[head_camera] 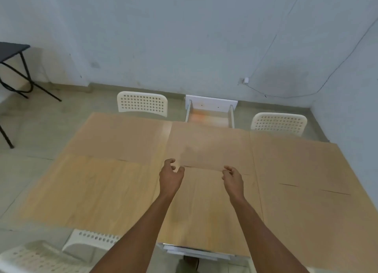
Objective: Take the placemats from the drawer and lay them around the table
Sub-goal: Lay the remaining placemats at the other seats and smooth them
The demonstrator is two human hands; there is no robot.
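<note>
A brown placemat (208, 148) lies flat at the middle of the table's (98, 191) far edge, its near edge just ahead of both hands. A second placemat (122, 137) covers the far left corner; a third, larger placemat (306, 180) runs along the right edge. The left hand (170, 175) hovers at the middle mat's near left corner, fingers loosely curled and apart, holding nothing. The right hand (233, 177) is at the mat's near right corner, fingers bent close together; whether it pinches the mat's edge cannot be told. Beyond the far edge an open white drawer (210, 111) projects from the table. White perforated chairs stand on either side of it, the left chair (142, 104) and the right chair (279, 122); another chair (90, 240) stands at the near left corner. A black folding table (14, 51) stands near the wall (184, 37), far left.
</note>
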